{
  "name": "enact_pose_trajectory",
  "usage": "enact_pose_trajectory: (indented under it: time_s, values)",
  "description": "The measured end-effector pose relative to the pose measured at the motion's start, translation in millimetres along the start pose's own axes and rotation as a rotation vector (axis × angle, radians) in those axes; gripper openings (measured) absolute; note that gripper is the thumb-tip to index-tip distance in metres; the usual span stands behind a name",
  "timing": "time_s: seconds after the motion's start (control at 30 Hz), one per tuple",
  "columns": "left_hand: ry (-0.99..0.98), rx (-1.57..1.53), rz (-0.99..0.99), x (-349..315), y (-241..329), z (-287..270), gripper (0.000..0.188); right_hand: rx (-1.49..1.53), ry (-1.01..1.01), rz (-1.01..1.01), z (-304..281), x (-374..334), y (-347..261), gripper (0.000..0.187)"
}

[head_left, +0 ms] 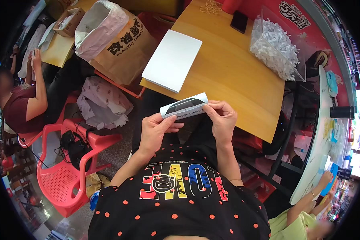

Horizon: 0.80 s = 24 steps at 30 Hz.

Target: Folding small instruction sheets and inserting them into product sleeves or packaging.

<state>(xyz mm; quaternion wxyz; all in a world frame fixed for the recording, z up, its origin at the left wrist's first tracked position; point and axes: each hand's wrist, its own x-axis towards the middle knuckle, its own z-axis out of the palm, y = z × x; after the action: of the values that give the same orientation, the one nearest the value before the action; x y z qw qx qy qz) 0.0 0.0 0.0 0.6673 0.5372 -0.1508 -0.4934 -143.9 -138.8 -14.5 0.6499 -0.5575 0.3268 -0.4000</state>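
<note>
Between my hands, above my lap, is a printed paper sleeve [184,106] curled into a tube, pale with a dark umbrella picture on it. My left hand [157,127] pinches its left end, thumb on the front and fingers below. At the right end, my right hand [221,117] grips the sleeve between thumb and fingers. Just beyond the sleeve, a neat stack of white sheets [173,60] lies at the left edge of the wooden table [224,76]. What is printed on those sheets, if anything, does not show.
A clear bin of white paper strips [275,50] and a black phone [239,21] are on the table. To the left stand a large brown sack [126,48] and a red plastic chair [62,176] with black cables. People work at far left and lower right.
</note>
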Motion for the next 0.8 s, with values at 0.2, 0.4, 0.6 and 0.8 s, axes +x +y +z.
enact_pose_trajectory:
  time_s: [0.2, 0.4, 0.6, 0.8]
  values:
    - [-0.012, -0.041, -0.055, 1.3, 1.3, -4.7, 0.024, 0.142, -0.040, 0.173, 4.1, 8.4, -9.1, 0.011]
    - [-0.028, -0.078, -0.047, 2.2, 2.0, -9.2, 0.027, 0.147, -0.119, 0.198, 2.1, 6.8, 0.7, 0.012]
    - [-0.026, -0.194, -0.052, 3.8, -0.2, -7.2, 0.029, 0.146, -0.090, 0.182, 2.8, 4.4, 10.2, 0.010]
    - [-0.025, -0.258, -0.074, 6.3, -5.2, -8.9, 0.029, 0.128, -0.061, 0.161, 7.1, 2.4, 8.6, 0.009]
